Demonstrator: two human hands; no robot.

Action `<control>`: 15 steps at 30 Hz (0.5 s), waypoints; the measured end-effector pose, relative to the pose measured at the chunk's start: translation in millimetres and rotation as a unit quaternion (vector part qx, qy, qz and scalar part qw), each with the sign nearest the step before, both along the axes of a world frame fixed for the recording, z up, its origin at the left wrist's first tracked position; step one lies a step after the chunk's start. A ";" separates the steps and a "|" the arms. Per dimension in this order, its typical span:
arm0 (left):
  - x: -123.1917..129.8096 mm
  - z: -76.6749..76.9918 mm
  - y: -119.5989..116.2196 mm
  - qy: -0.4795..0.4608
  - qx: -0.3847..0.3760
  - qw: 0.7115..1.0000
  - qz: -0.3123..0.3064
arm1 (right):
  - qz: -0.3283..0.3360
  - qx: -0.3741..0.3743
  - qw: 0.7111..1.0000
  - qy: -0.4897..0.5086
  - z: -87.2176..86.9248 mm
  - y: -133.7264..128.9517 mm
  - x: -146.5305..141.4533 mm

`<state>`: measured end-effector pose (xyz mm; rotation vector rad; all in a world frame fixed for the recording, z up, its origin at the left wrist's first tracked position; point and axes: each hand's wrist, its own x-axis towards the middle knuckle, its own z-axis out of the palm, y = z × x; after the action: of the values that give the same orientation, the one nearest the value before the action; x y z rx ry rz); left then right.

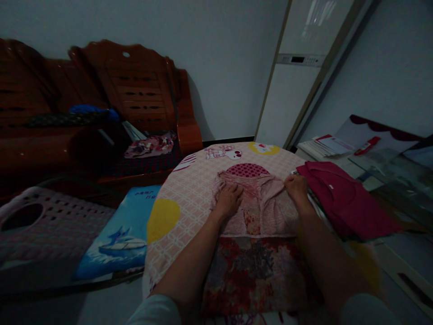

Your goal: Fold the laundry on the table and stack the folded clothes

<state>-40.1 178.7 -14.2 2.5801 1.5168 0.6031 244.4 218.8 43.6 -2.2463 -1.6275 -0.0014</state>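
On the desk (194, 189), the pink garment (252, 198) is being pressed by the left grip (231, 198), fingers loosely spread, while the garment's upper right corner is being pinched by the right grip (295, 184). Laying out is seemingly being nearly completed, creases being left unsmoothed; folded crimson cloth (338, 198) is lying beside.

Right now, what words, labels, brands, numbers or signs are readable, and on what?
Blue printed item: two short lines of Chinese characters; lower seems to read "行业", upper too blurred.
Tall white unit's panel: marks too small.
Magenta garment's tag: too small.
Papers: print too blurred.
Tablecloth: pink letter-like marks, unreadable.
Pink garment: no text visible.
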 end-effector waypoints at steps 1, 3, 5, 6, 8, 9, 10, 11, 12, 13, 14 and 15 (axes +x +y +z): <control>0.3 0.2 -0.3 0.007 0.002 1.000 0.002 | -0.016 -0.011 0.999 -0.026 3.1 -2.0 5.1; 0.9 1.1 -0.8 0.016 0.002 1.000 0.006 | -0.035 -0.035 0.996 -0.071 7.8 -3.5 9.0; 1.3 2.7 -1.4 0.023 -0.002 1.000 0.009 | -0.015 -0.038 0.995 -0.095 10.9 -1.2 2.1; 1.5 3.4 -1.6 0.027 -0.004 1.000 0.010 | 0.011 -0.030 0.994 -0.103 12.2 1.4 -5.1; 1.5 4.7 -2.2 0.034 -0.008 0.999 0.010 | 0.069 -0.013 0.991 -0.118 14.6 9.1 -24.1; 1.4 4.9 -2.4 0.036 -0.007 0.999 0.010 | 0.088 -0.018 0.988 -0.123 15.6 13.8 -34.2; 1.3 4.9 -2.6 0.037 -0.006 0.999 0.009 | 0.102 -0.033 0.986 -0.126 16.3 18.9 -43.6; 1.2 4.6 -2.8 0.037 -0.003 0.999 0.009 | 0.111 -0.058 0.984 -0.126 16.6 23.9 -51.7; 1.0 4.0 -2.8 0.036 -0.001 0.999 0.008 | 0.116 -0.088 0.982 -0.123 16.3 28.7 -58.1; 0.9 3.2 -2.8 0.035 0.002 0.999 0.009 | 0.121 -0.118 0.979 -0.119 15.4 33.0 -62.6; 0.8 2.3 -2.7 0.033 0.003 0.999 0.009 | 0.126 -0.141 0.975 -0.114 13.9 36.8 -65.5; 0.8 1.3 -2.6 0.030 0.004 0.999 0.010 | 0.131 -0.157 0.973 -0.111 12.1 40.0 -66.9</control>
<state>-39.3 176.1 -12.9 2.6148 1.5624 0.5394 177.5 258.7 55.7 -2.3005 -2.1699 0.0823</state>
